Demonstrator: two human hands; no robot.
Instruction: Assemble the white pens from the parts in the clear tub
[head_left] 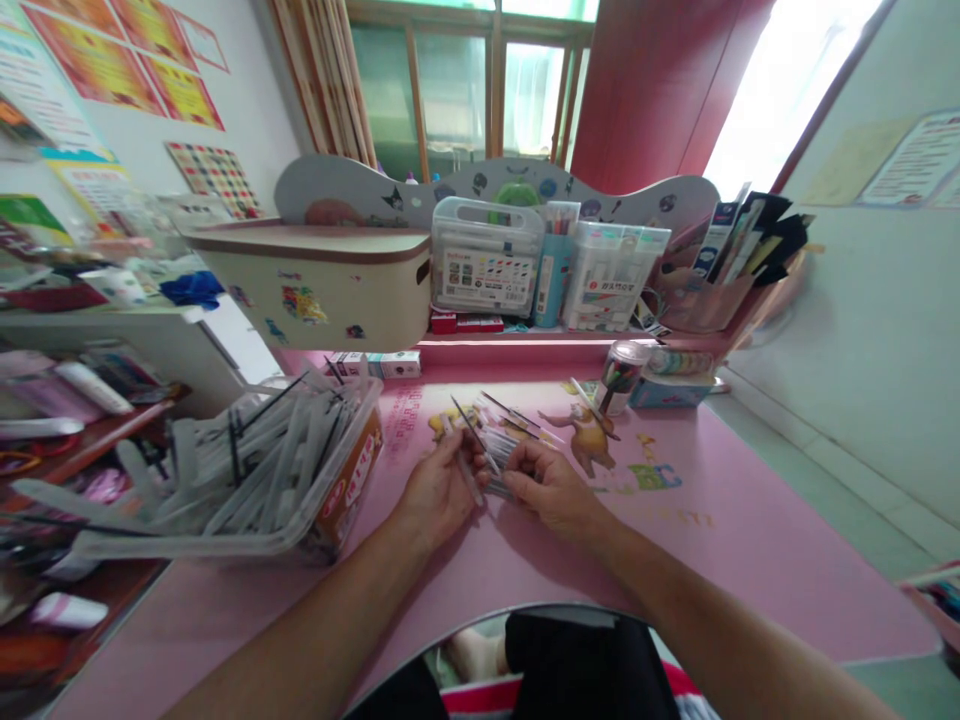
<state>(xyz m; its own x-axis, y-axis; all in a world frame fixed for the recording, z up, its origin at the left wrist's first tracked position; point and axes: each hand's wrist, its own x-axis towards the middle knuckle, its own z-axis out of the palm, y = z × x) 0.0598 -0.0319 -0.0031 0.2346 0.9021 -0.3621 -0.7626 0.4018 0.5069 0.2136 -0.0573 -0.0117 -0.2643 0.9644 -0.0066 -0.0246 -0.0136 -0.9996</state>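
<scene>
Head view, starting at your far left: a clear plastic bin sits on the pink desk, heaped with white pens that lie at all angles and jut over its rim. Behind it, on the raised shelf, stands a cream storage box with stickers on its front. Just right of the bin, your left hand rests low over the desk, its fingers curled and its thumb and forefinger pinching a slim stick that points up and away from you. It may be a pen or a bare refill, but the blur makes that hard to settle. At the back, above it, stands a clear marker case with a carry handle. The tip of the slim stick meets the bundle of pens, which lies fanned out between your two hands near the middle of the desk. Your right hand is closed around the near end of that bundle, knuckles up, just beside your left hand. Beyond its fingers a cartoon bear is printed on the desk. Further right a small round jar of coloured pens stands upright, touching a light blue box.
</scene>
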